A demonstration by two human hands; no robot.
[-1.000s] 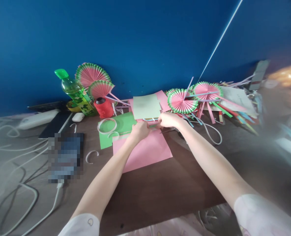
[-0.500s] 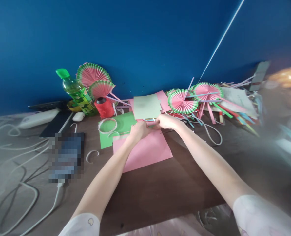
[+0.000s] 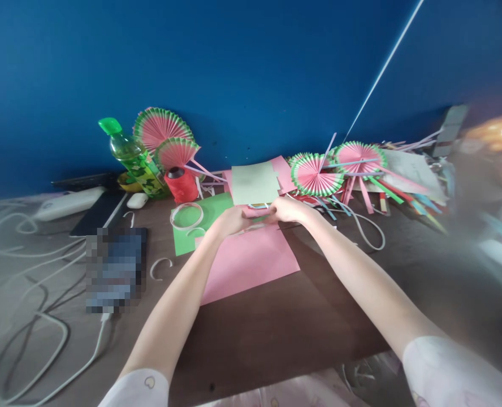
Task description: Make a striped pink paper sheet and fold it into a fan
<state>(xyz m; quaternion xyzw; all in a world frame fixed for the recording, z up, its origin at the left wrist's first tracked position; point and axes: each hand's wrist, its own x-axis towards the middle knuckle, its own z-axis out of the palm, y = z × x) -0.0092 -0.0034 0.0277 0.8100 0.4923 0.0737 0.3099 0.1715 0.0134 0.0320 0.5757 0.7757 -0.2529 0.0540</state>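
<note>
Over the middle of the desk, my left hand (image 3: 233, 220) and my right hand (image 3: 288, 210) are close together. Between their fingertips runs a narrow pink piece of paper (image 3: 254, 212), and both hands are closed on its ends. Its exact shape is partly hidden by my fingers. Below them lies a pink paper sheet (image 3: 251, 263), partly over a green paper sheet (image 3: 183, 240) on the left. Just beyond my fingers, a pale green sheet (image 3: 254, 183) rests on more pink paper (image 3: 284, 174). A roll of clear tape (image 3: 186, 216) is left of my left hand.
Pleated pink-and-green paper fans stand at left (image 3: 163, 130) and right (image 3: 317, 175). A green-capped bottle (image 3: 134, 158) and red thread spool (image 3: 182, 185) are back left. A phone (image 3: 117, 271) with white cables lies left. Coloured strips (image 3: 420, 212) lie right, near a blurred person.
My left hand has shifted left, away from my right hand, so more of the pink paper shows between them. My right hand has barely moved.
</note>
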